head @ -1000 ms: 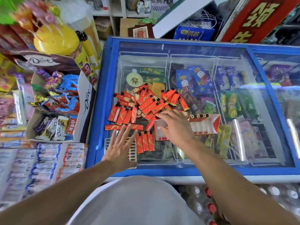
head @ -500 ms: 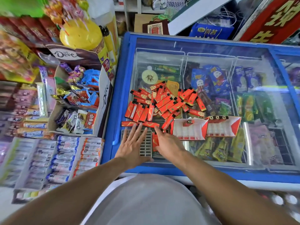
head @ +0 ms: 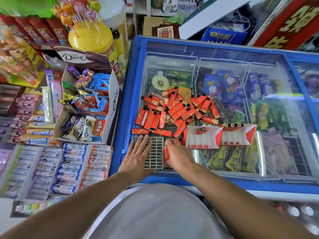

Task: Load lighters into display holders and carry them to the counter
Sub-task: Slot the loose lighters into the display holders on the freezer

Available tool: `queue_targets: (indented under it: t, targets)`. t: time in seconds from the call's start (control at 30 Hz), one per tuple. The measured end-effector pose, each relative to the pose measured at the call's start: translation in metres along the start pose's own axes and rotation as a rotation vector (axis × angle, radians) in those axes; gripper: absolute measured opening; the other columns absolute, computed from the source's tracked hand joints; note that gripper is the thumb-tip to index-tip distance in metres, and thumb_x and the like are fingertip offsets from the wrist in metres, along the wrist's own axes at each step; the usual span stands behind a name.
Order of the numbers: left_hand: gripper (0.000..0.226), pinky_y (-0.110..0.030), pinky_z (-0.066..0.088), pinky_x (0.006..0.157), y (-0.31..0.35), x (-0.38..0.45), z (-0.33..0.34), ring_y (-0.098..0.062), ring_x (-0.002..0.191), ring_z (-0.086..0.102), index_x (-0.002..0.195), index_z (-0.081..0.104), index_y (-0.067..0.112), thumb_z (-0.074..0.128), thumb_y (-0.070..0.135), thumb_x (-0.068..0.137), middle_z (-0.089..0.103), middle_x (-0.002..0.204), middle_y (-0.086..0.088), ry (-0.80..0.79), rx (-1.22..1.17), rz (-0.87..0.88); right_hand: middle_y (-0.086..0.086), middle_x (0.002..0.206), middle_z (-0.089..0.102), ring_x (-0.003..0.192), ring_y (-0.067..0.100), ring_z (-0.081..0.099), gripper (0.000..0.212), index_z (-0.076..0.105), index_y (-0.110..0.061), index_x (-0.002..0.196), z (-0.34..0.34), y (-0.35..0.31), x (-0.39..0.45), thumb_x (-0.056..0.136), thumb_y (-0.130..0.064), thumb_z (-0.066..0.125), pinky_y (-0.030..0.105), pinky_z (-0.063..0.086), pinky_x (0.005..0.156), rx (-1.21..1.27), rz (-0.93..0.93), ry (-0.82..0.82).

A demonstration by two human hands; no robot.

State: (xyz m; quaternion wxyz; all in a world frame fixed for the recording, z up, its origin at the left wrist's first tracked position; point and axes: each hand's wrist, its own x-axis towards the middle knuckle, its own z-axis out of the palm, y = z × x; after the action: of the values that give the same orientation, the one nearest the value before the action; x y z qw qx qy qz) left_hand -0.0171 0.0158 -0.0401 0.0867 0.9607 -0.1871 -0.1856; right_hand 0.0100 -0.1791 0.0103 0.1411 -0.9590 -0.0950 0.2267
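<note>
I note the left hand (head: 138, 156) lying flat, fingers straight and spread, on the left part of a grey plastic grid holder (head: 154, 153) with rows of narrow slots. The holder rests on the glass lid of the blue-framed chest freezer (head: 120, 118), close to its near edge.

The right hand (head: 179, 155) sits just beside the holder's right edge, fingers curled down over a few red lighters (head: 166, 155) lying on the glass there. I cannot tell whether it actually grips them or merely covers them.

A loose heap of red rectangular lighters with black tops (head: 174, 111) is spread on the lid beyond the holder; two lie end to end just past its far edge.

To the right of the hands stand two red-and-white cardboard display trays (head: 221, 137) touching side by side, each showing a lighter top or two.

Left of the freezer sits an open Dove chocolate carton (head: 110, 107) of wrapped sweets
</note>
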Motion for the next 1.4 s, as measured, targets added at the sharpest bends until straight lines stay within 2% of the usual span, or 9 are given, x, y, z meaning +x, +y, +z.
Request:
queue_targets:
  t: [0.17, 0.33, 0.43, 0.57, 0.77, 0.9, 1.07, 1.17, 1.4]
  targets:
    - [0.117, -0.047, -0.010, 0.124, 0.001, 0.000, -0.003, -0.021, 0.149, -0.029, 0.160, -0.008, 0.019, 0.061, 0.072, 0.082, -0.024, 0.165, -0.002, 0.000, -0.045, -0.010, -0.007, 0.103, 0.060, 0.084, 0.007, 0.055, 0.024, 0.052, -0.023, 0.105, -0.003, 0.005, -0.024, 0.091, -0.023, 0.072, 0.020, 0.043, 0.068, 0.193, -0.027, 0.050]
    - [0.115, -0.046, -0.012, 0.124, 0.002, 0.002, -0.009, -0.020, 0.148, -0.032, 0.160, -0.010, 0.021, 0.060, 0.072, 0.083, -0.027, 0.164, 0.000, -0.030, -0.081, -0.014, -0.013, 0.109, 0.066, 0.088, -0.001, 0.059, 0.033, 0.047, -0.026, 0.125, -0.034, 0.025, -0.048, 0.097, -0.024, 0.065, 0.006, 0.042, 0.069, 0.483, 0.028, 0.244]
    - [0.113, -0.047, -0.011, 0.124, 0.006, 0.004, -0.013, -0.021, 0.148, -0.032, 0.160, -0.009, 0.021, 0.058, 0.071, 0.085, -0.027, 0.164, -0.001, -0.046, -0.074, -0.018, -0.012, 0.102, 0.067, 0.082, 0.004, 0.065, 0.031, 0.042, -0.027, 0.115, -0.049, 0.035, -0.056, 0.096, -0.024, 0.065, 0.017, 0.050, 0.069, 0.481, 0.040, 0.292]
    - [0.105, -0.044, -0.012, 0.124, 0.012, 0.007, -0.017, -0.021, 0.149, -0.029, 0.161, -0.002, 0.020, 0.057, 0.068, 0.088, -0.022, 0.166, -0.002, -0.043, -0.085, -0.019, -0.018, 0.084, 0.064, 0.066, -0.002, 0.059, 0.025, 0.051, -0.031, 0.096, -0.055, 0.039, -0.059, 0.089, -0.030, 0.075, 0.014, 0.042, 0.060, 0.469, 0.075, 0.364]
    - [0.101, -0.041, -0.012, 0.123, 0.027, 0.014, -0.024, -0.020, 0.150, -0.028, 0.161, -0.001, 0.023, 0.056, 0.066, 0.089, -0.024, 0.165, -0.002, 0.017, -0.115, 0.005, -0.019, 0.080, 0.057, 0.062, -0.005, 0.051, 0.021, 0.060, -0.024, 0.109, -0.056, 0.046, -0.053, 0.094, -0.038, 0.066, 0.011, 0.037, 0.057, 0.442, 0.065, 0.373]
    - [0.102, -0.039, -0.013, 0.124, 0.050, 0.027, -0.034, -0.015, 0.147, -0.032, 0.159, -0.012, 0.027, 0.055, 0.064, 0.091, -0.030, 0.162, 0.001, 0.033, -0.105, 0.111, -0.011, 0.096, 0.061, 0.070, -0.009, 0.050, 0.025, 0.062, -0.021, 0.117, -0.064, 0.060, -0.050, 0.098, -0.038, 0.060, 0.005, 0.035, 0.059, 0.353, 0.033, 0.360]
    - [0.100, -0.038, -0.013, 0.123, 0.077, 0.049, -0.042, -0.012, 0.147, -0.032, 0.157, -0.018, 0.028, 0.050, 0.065, 0.093, -0.030, 0.163, 0.004, 0.056, -0.064, 0.232, -0.007, 0.091, 0.069, 0.074, 0.008, 0.061, 0.028, 0.057, -0.029, 0.123, -0.087, 0.110, -0.064, 0.096, -0.038, 0.062, 0.034, 0.052, 0.068, 0.429, 0.162, 0.592]
    - [0.095, -0.043, -0.009, 0.125, 0.088, 0.060, -0.046, -0.015, 0.147, -0.033, 0.158, -0.016, 0.027, 0.043, 0.067, 0.095, -0.030, 0.162, 0.002, 0.020, 0.014, 0.279, 0.000, 0.084, 0.068, 0.068, 0.015, 0.062, 0.025, 0.056, -0.026, 0.121, -0.099, 0.145, -0.081, 0.098, -0.032, 0.062, 0.037, 0.052, 0.062, 0.423, 0.265, 0.786]
    - [0.087, -0.053, -0.014, 0.122, 0.090, 0.060, -0.042, -0.027, 0.145, -0.036, 0.158, -0.012, 0.025, 0.041, 0.058, 0.098, -0.037, 0.158, 0.001, -0.164, 0.274, 0.349, -0.003, 0.105, 0.073, 0.089, 0.020, 0.069, 0.021, 0.067, -0.028, 0.116, -0.083, 0.185, -0.069, 0.095, -0.025, 0.067, 0.031, 0.053, 0.068, 0.102, 0.200, 0.514]
